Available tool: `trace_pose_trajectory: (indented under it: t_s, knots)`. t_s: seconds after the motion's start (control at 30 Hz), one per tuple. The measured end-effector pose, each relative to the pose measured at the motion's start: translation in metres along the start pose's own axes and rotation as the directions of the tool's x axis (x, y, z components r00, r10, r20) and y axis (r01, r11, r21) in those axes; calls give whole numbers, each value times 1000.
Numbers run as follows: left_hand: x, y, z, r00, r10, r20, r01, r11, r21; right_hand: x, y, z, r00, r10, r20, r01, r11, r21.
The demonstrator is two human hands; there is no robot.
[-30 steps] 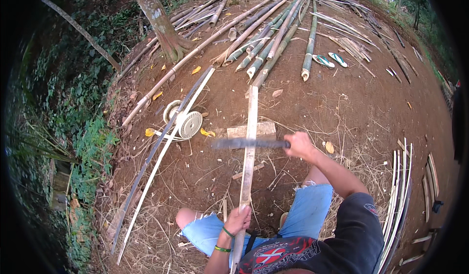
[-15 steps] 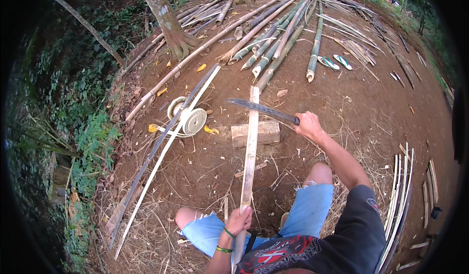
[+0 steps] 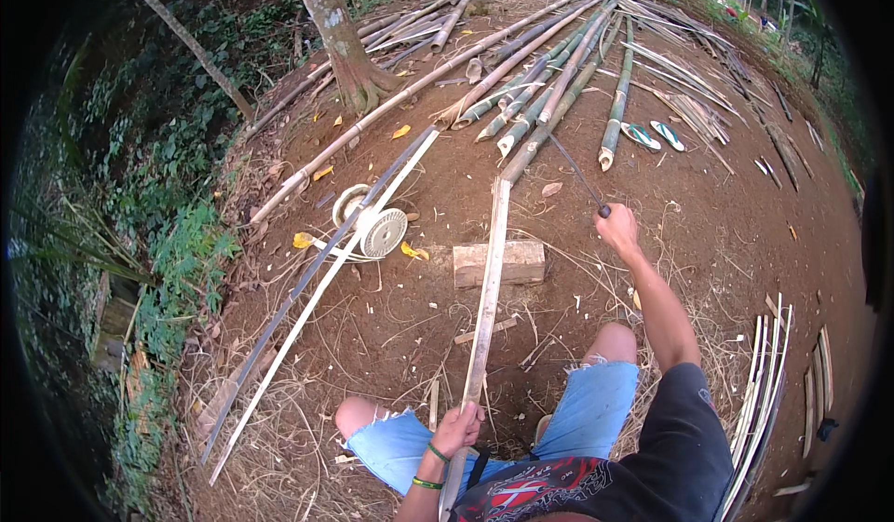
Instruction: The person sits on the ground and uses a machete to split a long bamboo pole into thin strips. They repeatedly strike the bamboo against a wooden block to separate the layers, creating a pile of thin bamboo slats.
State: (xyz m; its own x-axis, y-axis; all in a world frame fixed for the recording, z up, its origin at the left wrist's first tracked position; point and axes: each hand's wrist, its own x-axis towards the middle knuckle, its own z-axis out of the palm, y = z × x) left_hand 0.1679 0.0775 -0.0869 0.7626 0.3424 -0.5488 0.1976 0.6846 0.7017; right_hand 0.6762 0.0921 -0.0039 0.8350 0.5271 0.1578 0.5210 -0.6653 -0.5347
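Observation:
My left hand (image 3: 457, 429) is closed round the near end of a long split bamboo strip (image 3: 486, 308), which slopes up and away from my lap. The strip passes over a squat wooden block (image 3: 521, 263) on the ground, and its far end reaches the butt of a bamboo pole. Off to the right, my right hand (image 3: 617, 228) grips the dark handle of a machete (image 3: 579, 176). Its thin blade points forward and left, apart from the strip, seen nearly edge-on.
Bamboo poles (image 3: 570, 84) lie fanned out ahead. On the left, two long strips (image 3: 321, 284) rest across a pale plastic fan-like part (image 3: 384, 233). Flip-flops (image 3: 668, 135) sit beyond the machete. More strips (image 3: 759, 382) lie at my right. A tree trunk (image 3: 340, 42) stands far left.
My right hand has swung the machete off the strip, forward and to the right, turning its blade from crosswise to pointing away. My left hand keeps its hold on the strip.

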Motion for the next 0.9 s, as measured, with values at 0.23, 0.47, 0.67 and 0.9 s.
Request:
trace_pose_trajectory:
  t_s: [0.23,0.47,0.67,0.9]
  knots:
    - [14,-5,7,982,140,-131,-139,990,14,-100,-25,19,926,-310,214,303,951,67]
    - [25,0,20,751,557,-354,-152,668,728,-183,-33,50,505,-775,380,749,612,253]
    - [10,9,35,801,491,-343,-105,679,727,-70,-25,48,869,-395,299,385,918,95]
    - [11,8,35,795,512,-326,-153,690,708,-81,-42,31,774,-495,394,494,862,113]
